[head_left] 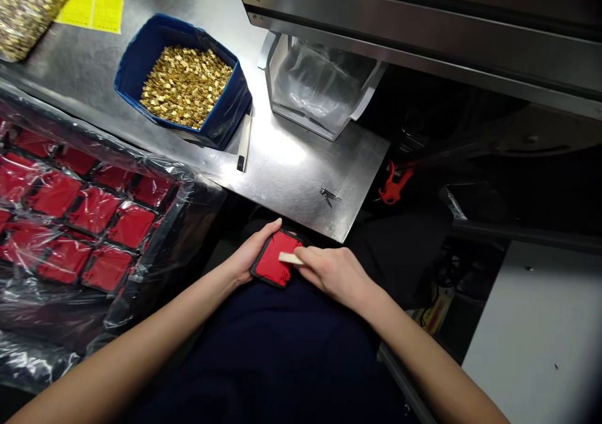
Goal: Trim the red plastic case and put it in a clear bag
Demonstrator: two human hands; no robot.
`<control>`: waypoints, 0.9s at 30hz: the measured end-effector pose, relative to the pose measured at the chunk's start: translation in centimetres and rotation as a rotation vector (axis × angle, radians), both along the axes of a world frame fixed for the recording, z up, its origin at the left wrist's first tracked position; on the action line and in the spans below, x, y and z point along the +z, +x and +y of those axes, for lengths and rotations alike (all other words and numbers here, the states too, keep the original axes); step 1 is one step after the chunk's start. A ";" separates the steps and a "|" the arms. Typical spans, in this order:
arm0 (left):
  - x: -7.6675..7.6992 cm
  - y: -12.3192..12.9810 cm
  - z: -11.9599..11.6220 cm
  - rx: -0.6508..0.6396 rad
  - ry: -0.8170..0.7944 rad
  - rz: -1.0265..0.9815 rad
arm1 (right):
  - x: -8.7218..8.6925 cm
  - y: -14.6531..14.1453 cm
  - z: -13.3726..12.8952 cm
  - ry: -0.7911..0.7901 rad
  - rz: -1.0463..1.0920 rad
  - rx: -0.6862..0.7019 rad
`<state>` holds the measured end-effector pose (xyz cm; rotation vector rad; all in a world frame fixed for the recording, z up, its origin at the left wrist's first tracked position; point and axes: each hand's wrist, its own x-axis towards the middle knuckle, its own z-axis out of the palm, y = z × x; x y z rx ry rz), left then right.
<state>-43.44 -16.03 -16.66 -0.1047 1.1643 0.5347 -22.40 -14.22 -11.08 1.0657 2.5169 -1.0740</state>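
My left hand (256, 248) grips a red plastic part with a black rim (273, 262), which looks like a case or cover, just above my lap. In my right hand (332, 270) is a pale flat stick (290, 258), its end touching or just over the red face. Small raised or cut details show at the part's lower corner, too fine to make out. Some fingers of both hands are hidden behind the part and the stick.
On the metal table (286, 189) stand a blue bin (230, 113) of small brass pieces, a grey tray (305, 123) with a clear bag, a white-handled tool (244, 142) and small metal bits (329, 196). Left, a plastic-lined crate (164, 229) holds several red parts. Red-handled pliers (391, 185) lie right.
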 end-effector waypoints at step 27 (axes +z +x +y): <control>0.0 0.5 0.2 0.013 0.022 0.042 | 0.9 -0.6 -0.3 -0.084 -0.039 -0.133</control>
